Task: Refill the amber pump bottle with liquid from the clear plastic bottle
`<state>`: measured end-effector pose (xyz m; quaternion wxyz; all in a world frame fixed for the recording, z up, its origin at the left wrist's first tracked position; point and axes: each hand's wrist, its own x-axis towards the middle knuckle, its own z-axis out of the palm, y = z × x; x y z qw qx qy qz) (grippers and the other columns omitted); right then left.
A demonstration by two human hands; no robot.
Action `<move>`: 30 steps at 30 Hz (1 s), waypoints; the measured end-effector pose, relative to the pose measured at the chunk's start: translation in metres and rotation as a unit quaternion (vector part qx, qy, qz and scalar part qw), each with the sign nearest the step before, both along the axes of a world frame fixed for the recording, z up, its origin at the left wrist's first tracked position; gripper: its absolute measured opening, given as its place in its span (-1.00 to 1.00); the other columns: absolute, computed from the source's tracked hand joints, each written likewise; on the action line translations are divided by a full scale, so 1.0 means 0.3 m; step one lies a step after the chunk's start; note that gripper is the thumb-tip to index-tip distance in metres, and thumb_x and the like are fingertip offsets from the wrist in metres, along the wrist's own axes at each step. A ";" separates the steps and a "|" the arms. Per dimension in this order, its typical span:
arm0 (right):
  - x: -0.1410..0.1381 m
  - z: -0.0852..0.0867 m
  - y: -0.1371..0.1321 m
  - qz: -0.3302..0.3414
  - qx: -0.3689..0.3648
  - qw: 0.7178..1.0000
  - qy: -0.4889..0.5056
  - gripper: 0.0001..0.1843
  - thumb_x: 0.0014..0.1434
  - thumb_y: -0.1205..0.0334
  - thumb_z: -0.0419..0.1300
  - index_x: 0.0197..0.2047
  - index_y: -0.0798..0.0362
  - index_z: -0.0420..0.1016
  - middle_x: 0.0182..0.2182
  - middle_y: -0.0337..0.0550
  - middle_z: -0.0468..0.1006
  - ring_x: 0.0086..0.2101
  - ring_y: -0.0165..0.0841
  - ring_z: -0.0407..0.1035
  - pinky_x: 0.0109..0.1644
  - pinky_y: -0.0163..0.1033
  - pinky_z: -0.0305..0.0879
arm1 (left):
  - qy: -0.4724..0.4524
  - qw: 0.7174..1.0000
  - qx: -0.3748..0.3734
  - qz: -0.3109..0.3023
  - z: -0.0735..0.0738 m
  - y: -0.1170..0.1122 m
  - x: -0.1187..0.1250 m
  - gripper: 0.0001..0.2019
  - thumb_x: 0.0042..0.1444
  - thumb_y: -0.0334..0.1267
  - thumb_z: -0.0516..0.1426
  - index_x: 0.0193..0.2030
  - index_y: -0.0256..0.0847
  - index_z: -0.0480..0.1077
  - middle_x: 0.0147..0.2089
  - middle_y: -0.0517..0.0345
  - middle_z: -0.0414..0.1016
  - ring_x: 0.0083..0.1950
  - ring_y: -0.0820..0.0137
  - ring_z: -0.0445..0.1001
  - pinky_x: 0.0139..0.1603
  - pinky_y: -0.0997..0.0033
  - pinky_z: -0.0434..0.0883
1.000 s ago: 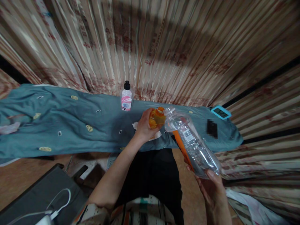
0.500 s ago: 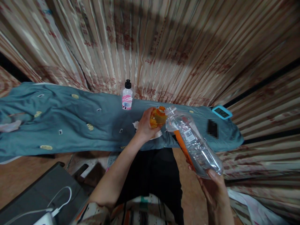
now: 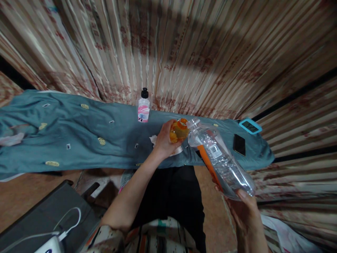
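My left hand (image 3: 163, 140) is closed around a small orange bottle (image 3: 178, 130), held over the teal cloth (image 3: 79, 140). My right hand (image 3: 243, 207) grips the base of a large clear plastic bottle (image 3: 219, 160) with an orange label strip. That bottle is tilted, its open mouth right against the top of the orange bottle. A white tissue (image 3: 155, 141) lies on the cloth under my left hand.
A small bottle (image 3: 143, 107) with a black cap and pink label stands at the cloth's far edge. A black phone (image 3: 239, 144) and a teal-framed clock (image 3: 250, 126) lie at the right end. Striped curtains hang behind. A dark box with white cable (image 3: 65, 225) sits lower left.
Both bottles stay mouth to mouth. My right hand and the clear bottle's base have shifted slightly right and down in the picture.
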<state>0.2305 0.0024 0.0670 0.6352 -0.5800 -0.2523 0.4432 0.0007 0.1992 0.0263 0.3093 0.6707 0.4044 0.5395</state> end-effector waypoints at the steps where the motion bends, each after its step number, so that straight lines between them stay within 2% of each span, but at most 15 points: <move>1: 0.000 0.000 0.001 0.000 0.001 1.000 0.001 -0.22 -0.02 0.02 0.48 0.28 -0.21 0.47 0.03 -0.14 0.69 -0.19 -0.12 0.62 0.22 0.21 0.41 | 0.001 1.000 0.000 0.000 0.000 0.000 0.000 -0.28 -0.06 -0.28 0.37 0.27 -0.15 0.25 0.23 -0.09 0.45 0.26 0.07 0.47 0.31 -0.03 0.43; 8: 0.013 0.001 0.004 -0.001 0.010 1.000 0.007 -0.24 -0.05 0.07 0.50 0.26 -0.19 0.49 -0.13 -0.22 0.73 -0.26 -0.14 0.62 0.20 0.20 0.44 | -0.003 1.000 0.005 0.001 0.000 0.000 0.002 -0.28 -0.05 -0.28 0.38 0.26 -0.14 0.24 0.21 -0.11 0.45 0.25 0.06 0.48 0.31 -0.05 0.44; 11: 0.019 0.003 0.007 -0.003 0.010 1.000 0.006 -0.25 -0.09 0.08 0.52 0.22 -0.16 0.53 -0.11 -0.20 0.73 -0.27 -0.15 0.61 0.20 0.20 0.45 | -0.004 1.000 0.005 0.002 -0.003 0.001 0.004 -0.28 -0.05 -0.28 0.37 0.27 -0.16 0.24 0.21 -0.12 0.45 0.25 0.06 0.48 0.30 -0.05 0.44; 15: 0.006 0.013 0.009 0.002 0.014 1.000 0.001 -0.29 -0.03 0.05 0.49 0.21 -0.19 0.52 -0.09 -0.28 0.72 -0.26 -0.20 0.60 0.19 0.11 0.47 | -0.002 1.000 0.006 0.001 -0.007 0.003 0.003 -0.25 -0.07 -0.31 0.38 0.28 -0.13 0.23 0.21 -0.09 0.45 0.24 0.08 0.48 0.30 -0.06 0.44; 21: 0.005 0.025 0.010 0.006 0.000 1.000 -0.003 -0.21 -0.05 0.05 0.50 0.28 -0.20 0.47 -0.08 -0.28 0.71 -0.19 -0.17 0.61 -0.08 -0.09 0.57 | -0.002 1.000 0.011 -0.001 -0.007 0.004 0.001 -0.25 -0.06 -0.29 0.39 0.28 -0.16 0.23 0.23 -0.13 0.44 0.25 0.07 0.48 0.31 -0.05 0.43; 25: 0.005 0.030 0.011 0.012 -0.001 1.000 -0.011 -0.20 -0.04 0.02 0.49 0.29 -0.20 0.45 -0.04 -0.23 0.69 -0.15 -0.12 0.62 -0.07 -0.07 0.56 | -0.001 1.000 0.009 -0.003 -0.009 0.003 0.001 -0.25 -0.06 -0.29 0.38 0.29 -0.16 0.23 0.22 -0.10 0.44 0.23 0.09 0.48 0.30 -0.03 0.44; 30: -0.008 0.039 0.008 0.017 -0.003 1.000 -0.018 -0.29 0.00 -0.01 0.47 0.24 -0.21 0.49 -0.03 -0.25 0.68 -0.13 -0.18 0.60 -0.05 -0.12 0.52 | -0.003 1.000 0.012 -0.001 -0.012 0.003 0.002 -0.25 -0.03 -0.26 0.37 0.31 -0.13 0.22 0.23 -0.09 0.44 0.23 0.11 0.48 0.29 -0.01 0.44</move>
